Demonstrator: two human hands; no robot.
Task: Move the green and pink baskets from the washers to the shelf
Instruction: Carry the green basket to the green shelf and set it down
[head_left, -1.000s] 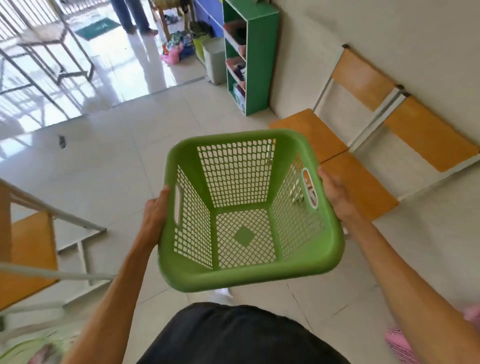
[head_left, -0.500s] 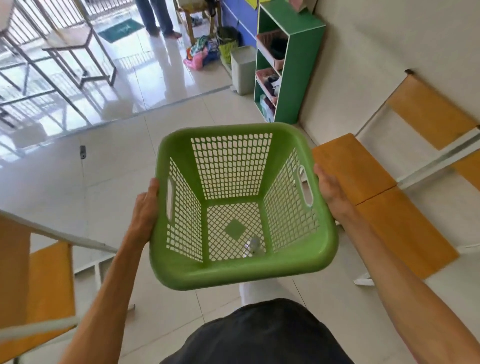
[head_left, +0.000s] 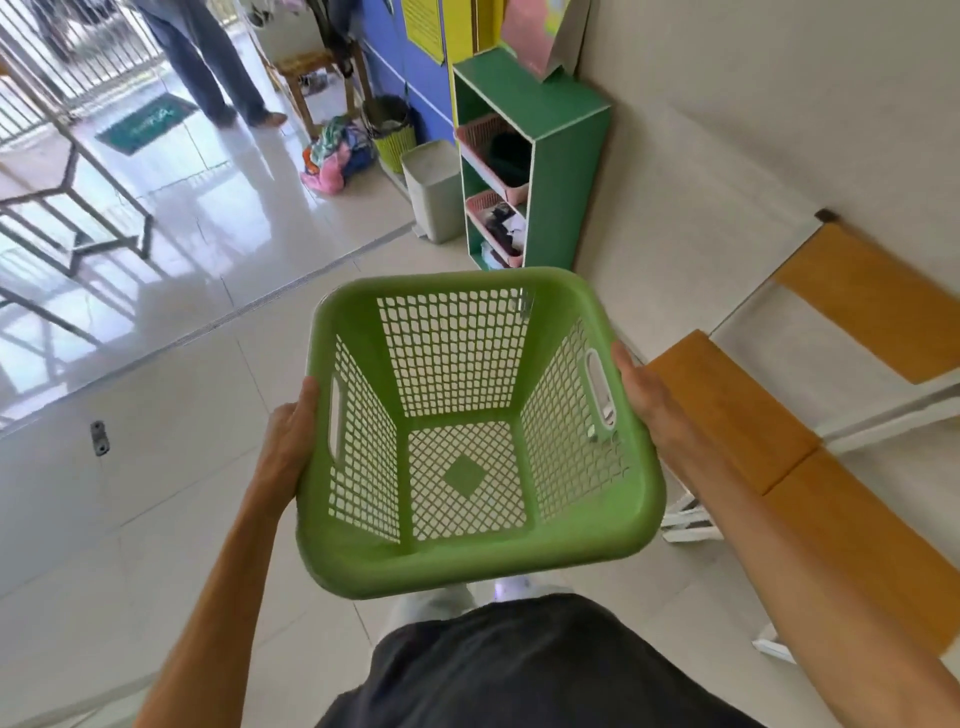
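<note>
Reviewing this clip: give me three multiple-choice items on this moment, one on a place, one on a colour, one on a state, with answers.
1. Where is the shelf relative to the basket?
A. ahead, by the wall
B. behind the person
C. under the basket

2. What colour is the carried basket?
A. pink
B. green
C. blue

3. What is in the basket?
A. clothes
B. bottles
C. nothing

Answers: 1 A, it stands beyond the basket against the wall. 2 B, its mesh and rim are green. 3 C, floor shows through its bare bottom; the left hand and right hand hold its sides.
</note>
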